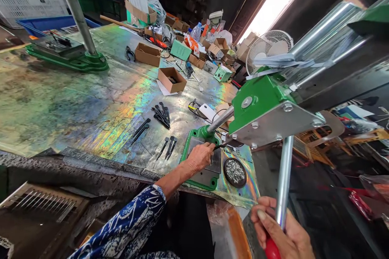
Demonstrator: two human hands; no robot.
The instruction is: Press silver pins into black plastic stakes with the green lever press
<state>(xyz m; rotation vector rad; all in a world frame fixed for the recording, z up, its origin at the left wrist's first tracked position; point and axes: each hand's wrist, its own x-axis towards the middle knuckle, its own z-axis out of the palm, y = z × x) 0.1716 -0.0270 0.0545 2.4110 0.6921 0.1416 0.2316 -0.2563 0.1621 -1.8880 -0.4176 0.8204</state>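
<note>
Two hands at green hand press (pixel 261 107): we pinch dark pin (pixel 220 145) in left hand (pixel 199 158), fingers clenched, pin held above steel plate (pixel 206 180) of press base (pixel 185 158); right hand (pixel 270 230) grasps red lever grip (pixel 271 251). Dish of nails (pixel 235 172) sits just beside base.

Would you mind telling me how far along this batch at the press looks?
Done, it seems: black spiked parts lie in piles on the metal-sheet bench. In hand: the left hand holds a black piece at the green press base; the right hand grips the red lever handle. Left: the round dish of small metal pins remains well filled.
</note>
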